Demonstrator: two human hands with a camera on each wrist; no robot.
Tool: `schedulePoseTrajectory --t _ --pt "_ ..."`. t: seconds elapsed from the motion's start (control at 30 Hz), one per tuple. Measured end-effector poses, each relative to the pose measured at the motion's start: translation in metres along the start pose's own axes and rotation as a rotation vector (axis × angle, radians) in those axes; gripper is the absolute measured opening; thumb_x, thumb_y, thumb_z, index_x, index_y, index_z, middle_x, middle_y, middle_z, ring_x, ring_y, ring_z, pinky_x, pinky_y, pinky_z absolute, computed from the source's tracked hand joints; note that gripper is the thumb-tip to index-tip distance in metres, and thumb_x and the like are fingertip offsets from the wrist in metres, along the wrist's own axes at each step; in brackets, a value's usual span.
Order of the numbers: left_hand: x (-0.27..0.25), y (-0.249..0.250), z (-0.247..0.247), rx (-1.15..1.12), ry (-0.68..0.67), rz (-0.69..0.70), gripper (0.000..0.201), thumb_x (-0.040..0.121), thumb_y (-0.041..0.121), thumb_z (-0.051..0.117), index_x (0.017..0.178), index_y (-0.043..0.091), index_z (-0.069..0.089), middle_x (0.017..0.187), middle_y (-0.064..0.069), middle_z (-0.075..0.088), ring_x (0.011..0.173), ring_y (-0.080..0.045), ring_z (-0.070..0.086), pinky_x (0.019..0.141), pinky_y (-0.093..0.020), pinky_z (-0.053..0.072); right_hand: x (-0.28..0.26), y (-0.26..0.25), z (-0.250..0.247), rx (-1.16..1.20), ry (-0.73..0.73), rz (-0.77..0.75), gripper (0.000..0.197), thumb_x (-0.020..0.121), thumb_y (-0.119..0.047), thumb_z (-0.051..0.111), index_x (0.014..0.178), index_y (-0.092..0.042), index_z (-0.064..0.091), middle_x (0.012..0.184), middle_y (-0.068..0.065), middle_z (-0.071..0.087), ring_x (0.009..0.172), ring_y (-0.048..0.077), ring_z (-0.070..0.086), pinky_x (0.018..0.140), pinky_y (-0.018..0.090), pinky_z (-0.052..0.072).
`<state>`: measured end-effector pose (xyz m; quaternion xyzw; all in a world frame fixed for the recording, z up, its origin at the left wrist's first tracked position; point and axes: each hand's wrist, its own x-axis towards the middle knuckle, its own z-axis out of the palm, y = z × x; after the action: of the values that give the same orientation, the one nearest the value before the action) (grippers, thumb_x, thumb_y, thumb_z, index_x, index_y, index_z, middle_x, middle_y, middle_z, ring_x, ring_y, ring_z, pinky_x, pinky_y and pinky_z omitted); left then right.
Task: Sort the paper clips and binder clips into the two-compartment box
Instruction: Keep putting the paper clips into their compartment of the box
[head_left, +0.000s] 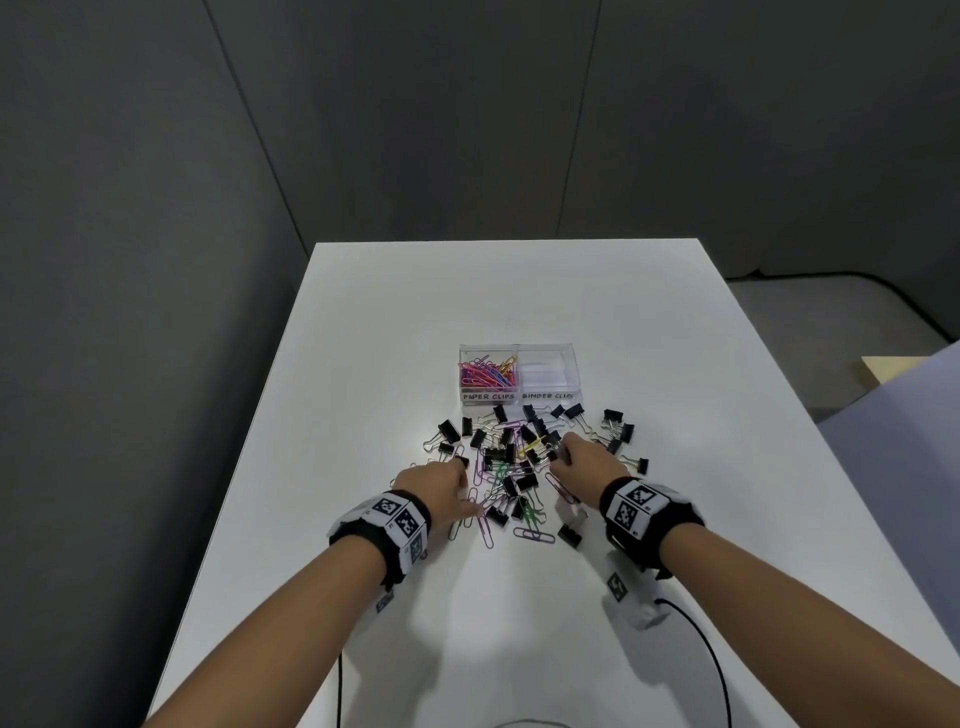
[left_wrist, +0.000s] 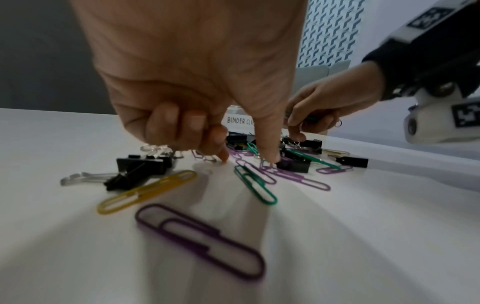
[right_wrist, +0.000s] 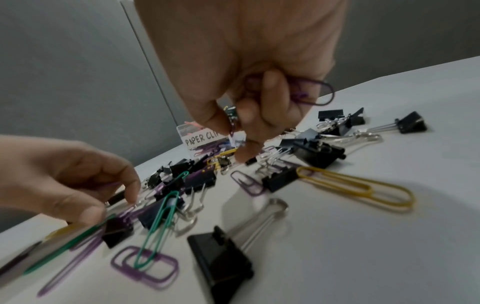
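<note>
Purple paper clip (left_wrist: 200, 240) lies flat; right hand (head_left: 584, 462) clenches purple clips (right_wrist: 301, 95); left hand (head_left: 434, 480), at 9 o'clock, hold unclear.

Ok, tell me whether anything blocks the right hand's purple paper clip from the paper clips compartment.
Nothing visible does. The right hand holds the purple paper clip; only loose binder clips lie low before the paper clips compartment.
</note>
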<state>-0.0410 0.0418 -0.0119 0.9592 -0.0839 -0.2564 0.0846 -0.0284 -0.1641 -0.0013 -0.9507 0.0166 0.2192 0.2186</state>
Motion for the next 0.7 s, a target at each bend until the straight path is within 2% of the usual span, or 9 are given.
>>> schedulePoseTrajectory --t 0.07,0.13,0.23,0.3,0.37,0.43,0.53,0.6,0.7 --pt "0.001 0.004 0.003 0.030 0.007 -0.001 0.049 0.083 0.052 0.059 0.114 0.015 0.051 0.108 -0.002 0.064 0.098 -0.021 0.061 0.078 -0.031 0.046 -0.006 0.003 -0.004 0.015 -0.024 -0.040 0.008 0.090 -0.016 0.046 0.091 -0.016 0.038 0.076 0.000 0.050 0.073 0.021 0.048 0.063 0.028 0.036" --pt "0.002 0.010 0.006 0.036 0.012 0.013 0.046 0.083 0.050 0.061 0.109 0.013 0.052 0.099 -0.001 0.063 0.086 -0.018 0.057 0.074 -0.030 0.046 -0.014 0.004 -0.002 0.006 -0.079 -0.079 0.012 0.092 -0.016 0.045 0.104 -0.017 0.042 0.081 0.002 0.054 0.070 0.019 0.050 0.059 0.027 0.038" --pt "0.003 0.015 0.010 0.007 0.010 0.037 0.035 0.087 0.043 0.060 0.101 0.011 0.055 0.091 0.001 0.055 0.080 -0.017 0.053 0.071 -0.028 0.045 -0.023 0.007 0.008 -0.081 -0.164 -0.112 0.024 0.097 -0.022 0.039 0.120 -0.017 0.042 0.072 -0.001 0.052 0.064 0.016 0.048 0.058 0.028 0.037" --pt "0.004 0.015 0.013 -0.019 0.015 0.058 0.027 0.088 0.036 0.059 0.095 0.010 0.054 0.099 -0.004 0.055 0.084 -0.019 0.056 0.074 -0.029 0.047 -0.028 0.007 0.014 -0.146 -0.202 -0.117 0.024 0.098 -0.026 0.034 0.119 -0.017 0.042 0.078 0.003 0.055 0.071 0.020 0.050 0.064 0.030 0.037" --pt "0.004 0.016 0.016 -0.059 0.020 0.056 0.028 0.087 0.033 0.059 0.101 0.009 0.054 0.113 -0.009 0.053 0.095 -0.022 0.059 0.081 -0.029 0.048 -0.032 0.004 0.017 -0.184 -0.211 -0.119 0.025 0.099 -0.029 0.031 0.116 -0.014 0.041 0.081 0.006 0.055 0.073 0.021 0.050 0.062 0.030 0.036" --pt "0.001 0.017 0.020 -0.098 0.013 0.040 0.039 0.084 0.035 0.062 0.112 0.010 0.051 0.118 -0.009 0.048 0.099 -0.022 0.057 0.082 -0.030 0.048 -0.034 -0.001 0.021 -0.230 -0.192 -0.129 0.030 0.098 -0.036 0.034 0.114 -0.013 0.042 0.085 0.008 0.059 0.076 0.023 0.054 0.062 0.029 0.037" --pt "-0.003 0.015 0.023 -0.085 0.012 0.065 0.055 0.077 0.040 0.070 0.118 0.011 0.047 0.118 -0.007 0.045 0.103 -0.023 0.054 0.087 -0.032 0.047 -0.035 -0.006 0.027 -0.336 -0.183 -0.143 0.040 0.091 -0.049 0.046 0.111 -0.014 0.045 0.093 0.006 0.065 0.079 0.021 0.057 0.072 0.033 0.049" --pt "-0.004 0.013 0.024 -0.069 0.011 0.093 0.058 0.076 0.038 0.072 0.120 0.011 0.047 0.120 -0.008 0.045 0.107 -0.023 0.052 0.092 -0.033 0.046 -0.036 -0.010 0.030 -0.381 -0.178 -0.149 0.042 0.089 -0.048 0.051 0.111 -0.013 0.046 0.090 0.004 0.061 0.080 0.022 0.057 0.074 0.034 0.049" --pt "-0.003 0.013 0.024 -0.096 0.005 0.124 0.044 0.084 0.029 0.066 0.119 0.009 0.049 0.122 -0.009 0.048 0.108 -0.023 0.052 0.093 -0.031 0.045 -0.036 -0.013 0.032 -0.350 -0.143 -0.141 0.036 0.091 -0.041 0.050 0.110 -0.010 0.047 0.086 0.001 0.052 0.079 0.021 0.052 0.069 0.030 0.041"
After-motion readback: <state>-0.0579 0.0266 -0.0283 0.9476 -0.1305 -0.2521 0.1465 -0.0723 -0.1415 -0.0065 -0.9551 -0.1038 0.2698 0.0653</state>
